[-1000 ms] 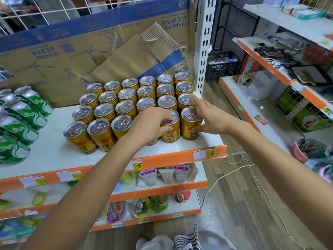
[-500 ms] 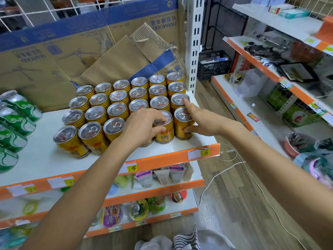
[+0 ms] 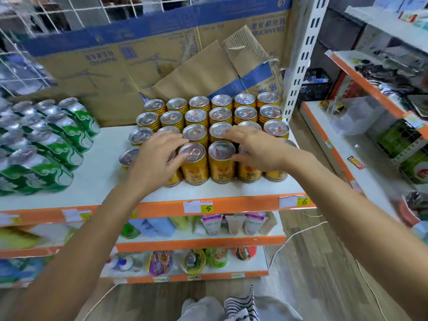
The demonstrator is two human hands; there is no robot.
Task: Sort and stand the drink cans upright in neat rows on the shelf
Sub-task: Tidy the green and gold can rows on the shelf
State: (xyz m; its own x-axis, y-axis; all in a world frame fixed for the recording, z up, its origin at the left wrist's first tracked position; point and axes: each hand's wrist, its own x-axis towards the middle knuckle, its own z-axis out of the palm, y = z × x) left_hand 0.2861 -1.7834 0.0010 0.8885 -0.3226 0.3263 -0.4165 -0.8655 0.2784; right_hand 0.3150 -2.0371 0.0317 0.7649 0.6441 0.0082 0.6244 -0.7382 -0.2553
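Observation:
Gold drink cans point(image 3: 221, 115) stand upright in several tight rows on the white shelf point(image 3: 99, 181), at its right end. My left hand point(image 3: 157, 158) lies over the front row's left part, covering one can, with its spread fingers touching the lid of a neighbouring front can point(image 3: 193, 163). My right hand point(image 3: 254, 151) rests on the front row's right part, its fingers stretched leftward across the lids and its fingertips at another front can point(image 3: 221, 162). Green and silver cans point(image 3: 58, 144) fill the shelf's left side.
Flattened cardboard boxes point(image 3: 115, 66) line the back of the shelf. A white slotted post point(image 3: 301, 54) stands at its right end. Lower shelves hold pouches point(image 3: 231, 224) and bowl packs point(image 3: 192, 260). Another stocked rack point(image 3: 382, 112) stands to the right, and a white cord point(image 3: 296, 237) lies on the floor.
Both hands have shifted left along the front row. The right hand left the side of the end can and now lies across the lids. The view has swung right.

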